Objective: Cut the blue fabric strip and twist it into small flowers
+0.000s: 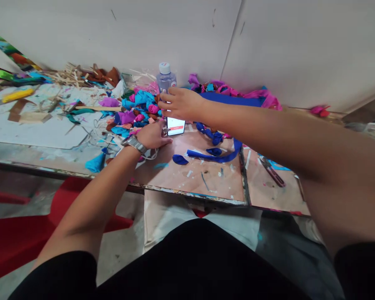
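A phone (176, 126) with a lit white screen and a red-orange band stands tilted up on the table, in front of a clear plastic bottle (166, 79) with a white cap. My left hand (153, 134), wearing a metal watch (135, 143), is closed at the phone's lower left edge. My right hand (181, 103) reaches across the phone's upper part, fingers stretched leftward and somewhat apart, hiding the phone's top and the bottle's lower part. A white cable (151, 157) loops by my left wrist.
Crumpled coloured cloth pieces (143, 98) pile up left of the phone. Blue strips (218, 158) lie to its right. A utility knife (273, 171) rests farther right. Green-handled pliers (78, 112) and a yellow-handled cutter (17, 95) lie left. A red chair (67, 200) stands below the table edge.
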### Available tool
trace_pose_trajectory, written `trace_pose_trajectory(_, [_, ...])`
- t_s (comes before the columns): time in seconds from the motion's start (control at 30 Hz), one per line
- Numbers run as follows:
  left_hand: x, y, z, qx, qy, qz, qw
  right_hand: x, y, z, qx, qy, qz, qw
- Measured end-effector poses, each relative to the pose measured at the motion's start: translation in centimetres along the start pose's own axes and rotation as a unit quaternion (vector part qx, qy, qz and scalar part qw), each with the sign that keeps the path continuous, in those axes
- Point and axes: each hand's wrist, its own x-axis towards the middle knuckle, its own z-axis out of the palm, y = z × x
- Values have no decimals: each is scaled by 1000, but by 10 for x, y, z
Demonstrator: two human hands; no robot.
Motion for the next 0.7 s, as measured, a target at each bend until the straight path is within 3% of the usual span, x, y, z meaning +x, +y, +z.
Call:
trace_pose_trajectory(0.2, [-5, -4, 4, 20, 5, -27, 999, 15, 9, 13, -4, 99, -69, 993])
trace_pose_trajectory(0.33, [-7, -5, 7, 16, -3, -34, 999, 20, 18, 25, 41, 141, -46, 988])
trace_pose_trajectory(0.47, [-8, -4, 9, 23, 0, -28, 999, 21, 21, 25, 93, 124, -14, 988])
trace_pose_trajectory(0.7, [-7, -7, 13, 42, 0, 0, 999, 24, 18, 12, 3, 31, -17, 999])
